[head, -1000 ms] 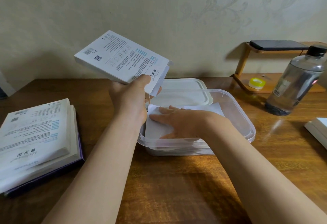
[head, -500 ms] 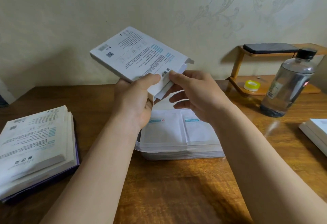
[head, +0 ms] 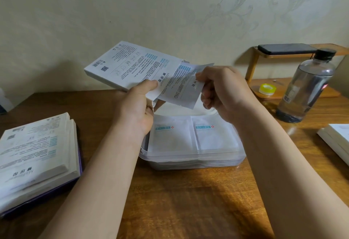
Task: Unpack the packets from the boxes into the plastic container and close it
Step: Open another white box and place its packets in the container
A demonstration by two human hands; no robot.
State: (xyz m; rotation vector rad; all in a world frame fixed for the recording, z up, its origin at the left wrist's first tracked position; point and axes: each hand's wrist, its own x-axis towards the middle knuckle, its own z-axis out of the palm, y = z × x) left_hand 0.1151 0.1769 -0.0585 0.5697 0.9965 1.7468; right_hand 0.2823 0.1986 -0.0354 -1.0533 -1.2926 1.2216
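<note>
My left hand [head: 137,106] grips a flat white box [head: 130,65] printed with text, held tilted above the table with its open end to the right. My right hand [head: 221,91] pinches a silvery-white packet [head: 184,87] that sticks partway out of that open end. Below both hands stands the clear plastic container [head: 192,160], open, with white packets [head: 194,135] lying side by side on top. Its white lid [head: 205,111] lies just behind it, mostly hidden by my hands.
A stack of flat white boxes [head: 35,152] lies at the left on the wooden table [head: 179,201]. More white boxes [head: 336,140] sit at the right edge. A clear bottle [head: 306,85], a wooden stand with a phone [head: 287,49] and a yellow tape roll [head: 267,89] are back right.
My right hand left the packets in the container, rose to the box's open end and has pulled a packet partway out. The left hand holds the box a little higher.
</note>
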